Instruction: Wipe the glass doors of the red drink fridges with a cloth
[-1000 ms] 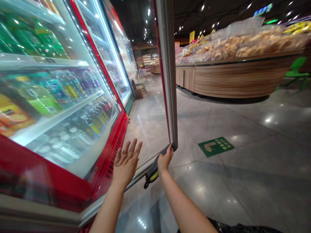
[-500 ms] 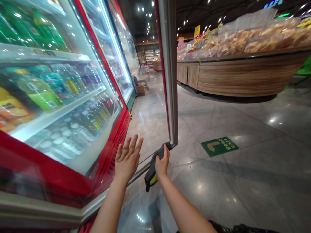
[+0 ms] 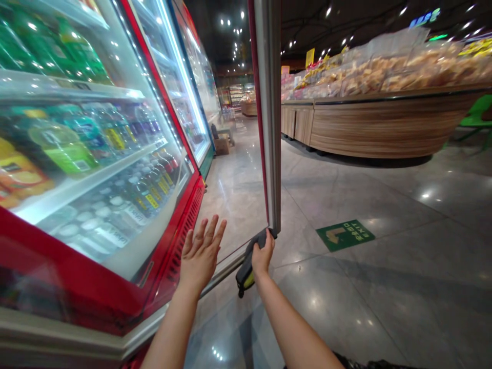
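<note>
One open left hand (image 3: 199, 259) at glass door (image 3: 272, 154); right hand (image 3: 262, 254) grasping dark cloth (image 3: 245, 265).

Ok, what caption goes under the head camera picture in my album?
Right hand holding a dark cloth at the glass door's frame, left hand spread open nearby.

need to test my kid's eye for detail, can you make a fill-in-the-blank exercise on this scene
The person's ____ hand grips the dark grey item.
The floor sign carries the English word ____.
The nearest cooler frame is coloured ____.
The chair is coloured ____.

right; EXIT; red; green
</note>
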The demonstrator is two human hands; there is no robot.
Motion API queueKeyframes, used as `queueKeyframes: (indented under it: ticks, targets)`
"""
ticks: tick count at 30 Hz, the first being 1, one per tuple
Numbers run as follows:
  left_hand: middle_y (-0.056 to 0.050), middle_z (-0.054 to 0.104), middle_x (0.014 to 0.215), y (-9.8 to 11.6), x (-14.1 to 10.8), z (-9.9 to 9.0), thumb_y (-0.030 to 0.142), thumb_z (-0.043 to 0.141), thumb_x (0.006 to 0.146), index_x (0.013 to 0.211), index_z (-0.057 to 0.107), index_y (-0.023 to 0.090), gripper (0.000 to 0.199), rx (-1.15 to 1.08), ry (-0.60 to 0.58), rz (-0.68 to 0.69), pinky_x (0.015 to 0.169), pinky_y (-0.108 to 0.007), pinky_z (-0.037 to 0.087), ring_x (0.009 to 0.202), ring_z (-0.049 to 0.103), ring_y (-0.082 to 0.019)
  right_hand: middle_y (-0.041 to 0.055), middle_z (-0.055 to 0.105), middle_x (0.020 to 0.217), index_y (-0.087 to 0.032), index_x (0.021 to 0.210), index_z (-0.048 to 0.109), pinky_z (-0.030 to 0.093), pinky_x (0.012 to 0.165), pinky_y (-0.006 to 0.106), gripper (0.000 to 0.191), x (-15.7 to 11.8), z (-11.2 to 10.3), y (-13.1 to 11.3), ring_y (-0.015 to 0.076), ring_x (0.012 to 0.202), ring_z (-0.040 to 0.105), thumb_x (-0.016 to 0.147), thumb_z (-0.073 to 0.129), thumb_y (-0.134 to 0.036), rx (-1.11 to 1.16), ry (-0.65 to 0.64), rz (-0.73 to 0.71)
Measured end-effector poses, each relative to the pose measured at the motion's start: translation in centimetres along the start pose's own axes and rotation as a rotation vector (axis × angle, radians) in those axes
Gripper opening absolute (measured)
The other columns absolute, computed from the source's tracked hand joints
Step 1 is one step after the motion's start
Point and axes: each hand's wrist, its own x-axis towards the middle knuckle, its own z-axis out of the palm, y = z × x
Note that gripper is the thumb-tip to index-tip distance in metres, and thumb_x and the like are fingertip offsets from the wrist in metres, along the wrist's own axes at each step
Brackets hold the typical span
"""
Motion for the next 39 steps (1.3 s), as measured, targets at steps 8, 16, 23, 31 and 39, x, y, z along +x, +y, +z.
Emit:
queueKeyframes:
  ticks: [8, 16, 23, 31, 39]
  targets:
    - [0.002, 0.019, 0.166, -0.1, 0.1, 0.0, 0.016, 0.051, 0.093, 0.160, 0.014, 0.036, 0.078, 0.005, -0.015, -0.001, 0.127, -0.042, -0.010, 0.155, 0.004, -0.016, 0.0146, 0.040, 0.157, -0.020, 0.156, 0.031, 0.033, 0.119, 0.047, 0.071, -2.9, 0.1, -2.1, 0.0240, 0.146, 0.037, 0.086, 0.048, -0.016, -0.002, -0.223, -0.194]
    - [0.001, 0.021, 0.165, -0.3, 0.3, -0.9, 0.004, 0.043, 0.088, 0.159, 0.021, 0.031, 0.079, 0.048, -0.063, 0.006, 0.127, -0.040, -0.005, 0.155, 0.006, -0.015, 0.0180, 0.039, 0.158, -0.013, 0.155, 0.031, 0.028, 0.121, 0.049, 0.071, 0.5, 0.7, -2.2, 0.0243, 0.148, 0.033, 0.085, 0.043, -0.014, 0.009, -0.082, -0.115]
    - [-0.001, 0.024, 0.165, -0.6, 0.4, -1.2, 0.007, 0.046, 0.088, 0.159, 0.025, 0.029, 0.077, 0.094, -0.081, 0.011, 0.127, -0.041, 0.000, 0.155, 0.012, -0.018, 0.0118, 0.045, 0.155, -0.020, 0.156, 0.033, 0.034, 0.119, 0.046, 0.077, -1.2, 0.6, -2.9, 0.0210, 0.144, 0.040, 0.080, 0.041, -0.008, 0.001, -0.257, -0.325]
    - [0.001, 0.022, 0.165, -0.9, 0.3, 0.3, 0.005, 0.046, 0.089, 0.159, 0.023, 0.029, 0.078, 0.143, -0.057, 0.005, 0.126, -0.037, -0.011, 0.155, 0.002, -0.014, 0.0099, 0.031, 0.164, -0.020, 0.159, 0.025, 0.027, 0.124, 0.045, 0.079, 0.6, 1.3, -3.4, 0.0193, 0.151, 0.028, 0.083, 0.041, -0.007, 0.020, -0.319, -0.415]
    - [-0.003, 0.022, 0.166, -1.7, 0.8, -2.5, 0.006, 0.048, 0.087, 0.158, 0.030, 0.022, 0.074, 0.108, -0.140, 0.057, 0.128, -0.040, 0.013, 0.155, 0.010, -0.018, 0.0144, 0.019, 0.168, -0.014, 0.162, 0.011, 0.018, 0.126, 0.049, 0.087, 2.0, 1.8, -1.9, 0.0209, 0.156, 0.014, 0.081, 0.040, -0.002, -0.025, -0.319, -0.307]
